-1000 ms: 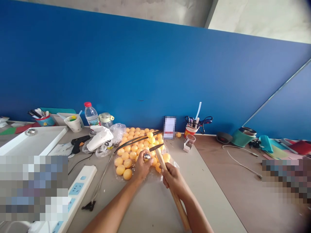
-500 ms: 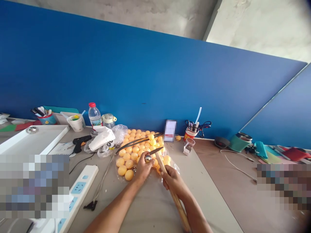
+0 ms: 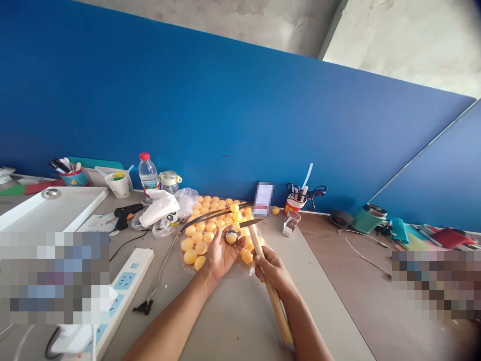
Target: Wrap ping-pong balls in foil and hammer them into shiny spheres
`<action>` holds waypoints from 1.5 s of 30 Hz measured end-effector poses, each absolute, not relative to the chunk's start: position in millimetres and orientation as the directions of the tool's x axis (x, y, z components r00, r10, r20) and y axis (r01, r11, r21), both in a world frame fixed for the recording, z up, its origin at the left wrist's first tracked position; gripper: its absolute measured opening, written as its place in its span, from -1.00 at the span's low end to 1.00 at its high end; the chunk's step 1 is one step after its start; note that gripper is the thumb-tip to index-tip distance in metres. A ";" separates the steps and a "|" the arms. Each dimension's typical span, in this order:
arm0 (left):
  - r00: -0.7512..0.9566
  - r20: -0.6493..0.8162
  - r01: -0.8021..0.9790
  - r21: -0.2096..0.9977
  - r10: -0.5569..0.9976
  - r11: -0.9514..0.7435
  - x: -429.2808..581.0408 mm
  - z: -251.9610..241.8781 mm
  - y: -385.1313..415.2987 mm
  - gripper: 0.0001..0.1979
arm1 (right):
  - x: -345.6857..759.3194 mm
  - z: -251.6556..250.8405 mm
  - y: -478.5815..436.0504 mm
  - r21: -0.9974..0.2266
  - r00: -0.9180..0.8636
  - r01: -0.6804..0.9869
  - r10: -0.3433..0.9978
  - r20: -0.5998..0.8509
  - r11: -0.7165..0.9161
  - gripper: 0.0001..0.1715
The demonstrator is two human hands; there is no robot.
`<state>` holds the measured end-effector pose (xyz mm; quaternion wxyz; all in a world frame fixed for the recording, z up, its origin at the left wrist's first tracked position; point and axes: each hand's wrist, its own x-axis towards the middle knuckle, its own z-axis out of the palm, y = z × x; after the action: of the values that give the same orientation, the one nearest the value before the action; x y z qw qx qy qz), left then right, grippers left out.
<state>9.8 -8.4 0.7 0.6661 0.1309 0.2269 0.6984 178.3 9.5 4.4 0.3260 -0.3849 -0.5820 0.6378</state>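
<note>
My left hand (image 3: 222,254) is turned palm up and holds a shiny metal ball (image 3: 231,236) in its cupped palm. In my right hand (image 3: 273,268) is a hammer (image 3: 277,313), gripped partway along its pale wooden handle. The hammer's dark, narrow head (image 3: 251,223) points up, just right of the metal ball and apart from it. Behind both hands lies a clear plastic bag of orange balls (image 3: 201,247), partly covered by my left hand and the hammer. Dark thin strips (image 3: 210,216) lie across the bag.
A white power strip (image 3: 126,281) and cable with a black plug (image 3: 143,307) lie left. Farther back are a glue gun (image 3: 126,215), a water bottle (image 3: 148,173) and a white tray (image 3: 93,198). A phone (image 3: 263,198) and a cup of pens (image 3: 295,203) stand by the blue partition (image 3: 225,110).
My left hand has opened from a grip around the metal ball to a cupped palm beneath it. The hammer in my right hand has shifted slightly right, away from the ball.
</note>
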 end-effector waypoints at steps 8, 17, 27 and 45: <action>-0.078 -0.151 -0.942 0.336 0.985 -0.023 -1.7 -1.0 -2.7 -0.57 | 181.3 -8.8 18.9 -0.990 -0.496 -0.074 0.866 -0.064 -0.116 -0.51; -0.136 -0.124 -0.937 0.338 0.983 -0.087 -2.0 -13.4 3.2 -0.57 | 176.3 -5.1 7.9 -0.984 -0.517 0.180 0.852 -0.082 0.014 -0.64; -0.116 -0.123 -0.954 0.290 0.986 -0.077 2.0 -10.9 0.3 -0.67 | 176.8 -8.8 10.8 -0.984 -0.463 0.180 0.883 -0.070 0.016 -0.64; -0.063 -0.201 -0.939 0.343 0.978 0.010 -3.8 -10.0 0.1 -0.79 | 168.1 -7.4 9.1 -0.994 -0.459 0.080 0.882 -0.104 -0.076 -0.57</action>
<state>-3.8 0.1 -10.0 0.6828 0.0485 0.1970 0.7019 168.1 9.1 -7.4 0.3279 -0.4038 -0.5955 0.6121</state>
